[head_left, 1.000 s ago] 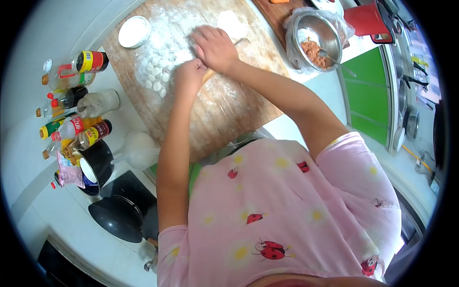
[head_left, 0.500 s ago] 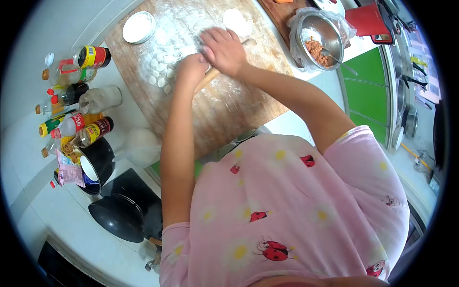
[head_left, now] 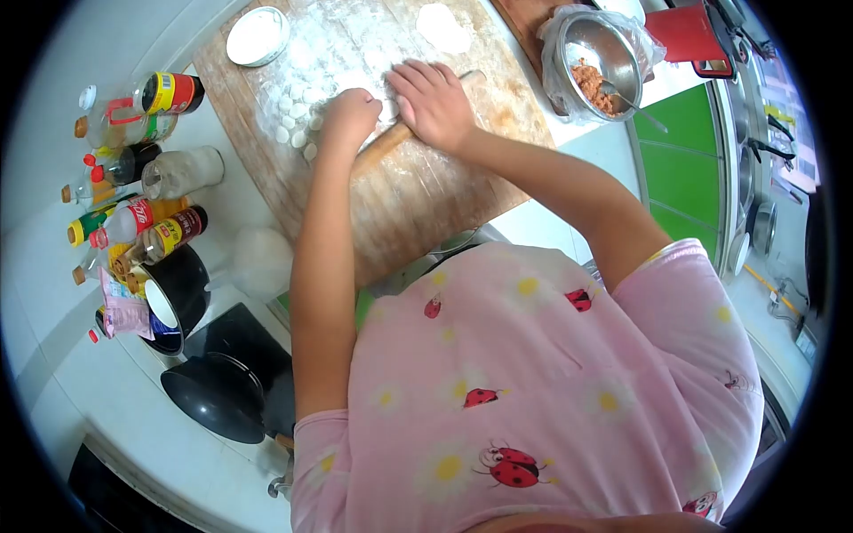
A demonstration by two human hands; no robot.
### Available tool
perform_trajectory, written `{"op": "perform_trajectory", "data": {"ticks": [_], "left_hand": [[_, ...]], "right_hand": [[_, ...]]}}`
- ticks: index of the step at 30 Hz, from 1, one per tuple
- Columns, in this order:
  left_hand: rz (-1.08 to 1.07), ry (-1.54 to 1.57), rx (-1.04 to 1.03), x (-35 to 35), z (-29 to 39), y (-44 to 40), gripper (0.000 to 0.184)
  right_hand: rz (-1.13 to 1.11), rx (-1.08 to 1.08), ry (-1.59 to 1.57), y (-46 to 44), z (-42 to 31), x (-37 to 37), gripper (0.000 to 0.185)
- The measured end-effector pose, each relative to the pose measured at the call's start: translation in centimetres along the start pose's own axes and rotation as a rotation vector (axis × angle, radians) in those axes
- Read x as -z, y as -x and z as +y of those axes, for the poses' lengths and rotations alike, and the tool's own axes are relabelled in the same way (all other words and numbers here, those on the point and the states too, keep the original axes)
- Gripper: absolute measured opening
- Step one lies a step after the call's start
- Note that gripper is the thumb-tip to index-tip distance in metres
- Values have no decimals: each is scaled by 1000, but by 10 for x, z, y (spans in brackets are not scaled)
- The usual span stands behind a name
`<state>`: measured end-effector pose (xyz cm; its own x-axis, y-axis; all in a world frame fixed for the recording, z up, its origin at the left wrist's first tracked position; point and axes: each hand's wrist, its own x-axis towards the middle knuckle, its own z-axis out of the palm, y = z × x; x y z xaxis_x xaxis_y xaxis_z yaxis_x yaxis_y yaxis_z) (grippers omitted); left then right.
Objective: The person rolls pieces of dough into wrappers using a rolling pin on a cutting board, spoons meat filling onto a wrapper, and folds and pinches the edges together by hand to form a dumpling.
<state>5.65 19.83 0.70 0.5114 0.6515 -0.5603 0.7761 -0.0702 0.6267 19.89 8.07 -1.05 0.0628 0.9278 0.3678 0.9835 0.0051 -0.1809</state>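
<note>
My right hand (head_left: pixel 434 105) lies flat across a wooden rolling pin (head_left: pixel 382 149), palm on it and fingers stretched out. My left hand (head_left: pixel 350 118) is curled closed beside the pin, at the edge of a small dough wrapper (head_left: pixel 388 111) that shows between the two hands. Its fingertips are partly hidden. Left of it, several small pieces of dough (head_left: pixel 293 108) lie on the floured wooden board (head_left: pixel 418 209). A rolled-out round wrapper (head_left: pixel 443 28) rests at the board's far right.
A white bowl of flour (head_left: pixel 258 36) stands at the board's far left corner. On the right are a metal bowl (head_left: pixel 569 35) with filling and a spoon, and a red jug (head_left: pixel 680 40). Several bottles (head_left: pixel 173 93) line the left, with a black wok (head_left: pixel 213 398) nearer me.
My hands have moved slightly apart, uncovering the dough wrapper between them. The right hand and the rolling pin have shifted a little to the right.
</note>
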Motion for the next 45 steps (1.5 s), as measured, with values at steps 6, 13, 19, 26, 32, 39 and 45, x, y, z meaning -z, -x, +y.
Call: {"op": "perform_trajectory", "data": {"ticks": [6,13,19,26,32,39,45], "left_hand": [[-31,-134,19,9,25,4,24],[30,-220,-74,1,20,3,23],[2,-222,-88,7,5,-4,25],[83,-167,-58,7,21,1,19],[110,46,-3,3,-11,-4,17],[14,-133,3,7,1,-2,21],[-122,182,156,7,-8,5,16]], "right_hand": [[9,-92,-41,-38,-4,-8,35],[-35,-7,29,-43,2,-13,48],[-111,-61,-50,-3,-6,10,53],[-43,17,-46,-47,-1,-12,47],[-94,87,-67,17,-1,19,46],[-56,43,-2,-45,-6,-9,48],[-112,87,-106,8,-1,7,48]]}}
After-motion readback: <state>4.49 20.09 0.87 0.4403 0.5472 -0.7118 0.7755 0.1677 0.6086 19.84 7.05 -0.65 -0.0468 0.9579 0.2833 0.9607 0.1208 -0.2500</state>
